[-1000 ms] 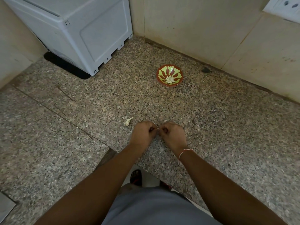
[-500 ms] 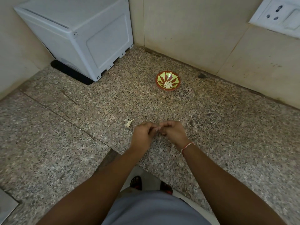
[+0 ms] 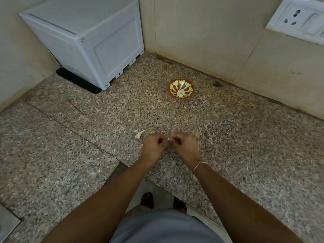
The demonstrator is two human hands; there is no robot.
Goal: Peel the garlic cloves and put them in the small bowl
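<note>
A small pale garlic clove (image 3: 168,138) is pinched between the fingertips of my left hand (image 3: 154,146) and my right hand (image 3: 185,146), which meet above the speckled granite counter (image 3: 245,137). Both hands have curled fingers. The small red bowl with a green pattern (image 3: 181,88) stands farther back near the wall and holds several peeled cloves. A scrap of garlic skin (image 3: 139,134) lies on the counter just left of my left hand.
A white plastic box-like appliance (image 3: 87,41) stands in the back left corner on a black mat. Tiled walls close the counter at the back, with a white socket plate (image 3: 301,21) at upper right. The counter's front edge runs below my forearms.
The view has tilted up a little, so the bowl and hands sit lower in the frame. My hands stay together on the clove, their fingertips shifting slightly.
</note>
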